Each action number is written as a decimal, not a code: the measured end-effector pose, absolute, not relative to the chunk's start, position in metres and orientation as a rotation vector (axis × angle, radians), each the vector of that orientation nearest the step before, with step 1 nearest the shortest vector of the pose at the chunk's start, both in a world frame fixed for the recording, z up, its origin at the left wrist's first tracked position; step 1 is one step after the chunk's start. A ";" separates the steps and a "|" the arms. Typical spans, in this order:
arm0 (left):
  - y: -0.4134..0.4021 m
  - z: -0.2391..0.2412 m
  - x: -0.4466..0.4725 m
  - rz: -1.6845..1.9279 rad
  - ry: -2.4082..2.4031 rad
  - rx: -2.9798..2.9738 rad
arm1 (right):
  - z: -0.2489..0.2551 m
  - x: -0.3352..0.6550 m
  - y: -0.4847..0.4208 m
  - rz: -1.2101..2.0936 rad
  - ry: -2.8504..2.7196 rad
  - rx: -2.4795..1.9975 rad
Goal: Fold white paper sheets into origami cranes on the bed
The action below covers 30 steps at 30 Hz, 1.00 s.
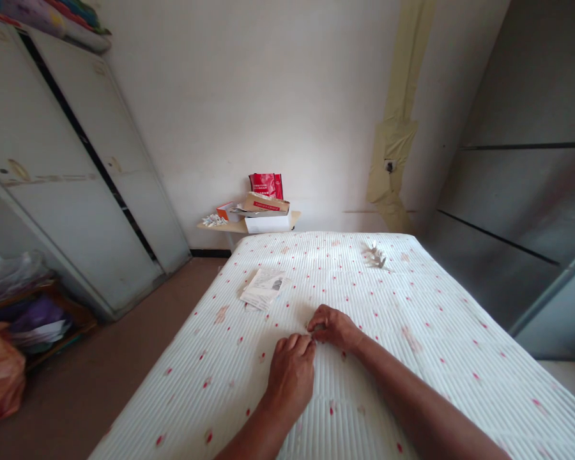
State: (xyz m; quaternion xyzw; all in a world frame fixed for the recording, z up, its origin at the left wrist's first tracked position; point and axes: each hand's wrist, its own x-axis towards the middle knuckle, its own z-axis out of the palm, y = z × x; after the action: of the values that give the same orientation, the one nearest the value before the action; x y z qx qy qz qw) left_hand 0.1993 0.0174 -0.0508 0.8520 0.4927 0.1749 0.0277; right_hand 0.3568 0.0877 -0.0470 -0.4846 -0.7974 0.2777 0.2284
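We curl our left hand [291, 370] and right hand [336, 328] nearly closed, cannot tell whether their fingers [293, 341] pinch anything, and have the white, ribbed, red-flecked fabric cover [354, 291] beneath those fingers, probably soft, light and best gripped along a ridge.

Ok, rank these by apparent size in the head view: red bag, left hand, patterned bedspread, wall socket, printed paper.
1. Patterned bedspread
2. Left hand
3. Printed paper
4. Red bag
5. Wall socket
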 end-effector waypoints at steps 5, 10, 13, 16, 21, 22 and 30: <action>0.016 -0.047 0.199 0.486 1.570 2.549 | -0.042 0.356 0.095 0.715 -2.267 -1.333; 0.017 -0.044 0.198 0.477 1.536 2.524 | -0.037 0.353 0.104 0.646 -2.280 -1.385; 0.016 -0.046 0.198 0.497 1.540 2.529 | -0.042 0.353 0.109 0.580 -2.239 -1.416; 0.016 -0.048 0.197 0.518 1.541 2.547 | -0.049 0.355 0.112 0.606 -2.154 -1.405; 0.016 -0.050 0.197 0.503 1.528 2.556 | -0.051 0.357 0.108 0.717 -2.139 -1.349; 0.016 -0.050 0.197 0.503 1.529 2.560 | -0.050 0.356 0.107 0.665 -2.179 -1.376; 0.017 -0.050 0.199 0.448 1.533 2.599 | -0.041 0.347 0.106 0.481 -2.290 -1.555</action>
State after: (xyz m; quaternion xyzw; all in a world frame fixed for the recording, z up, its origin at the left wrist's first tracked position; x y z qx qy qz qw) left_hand 0.1990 0.0168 -0.0496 0.8512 0.5019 0.1467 0.0455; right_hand 0.3467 0.1058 -0.0405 -0.5459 -0.8038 0.1689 0.1652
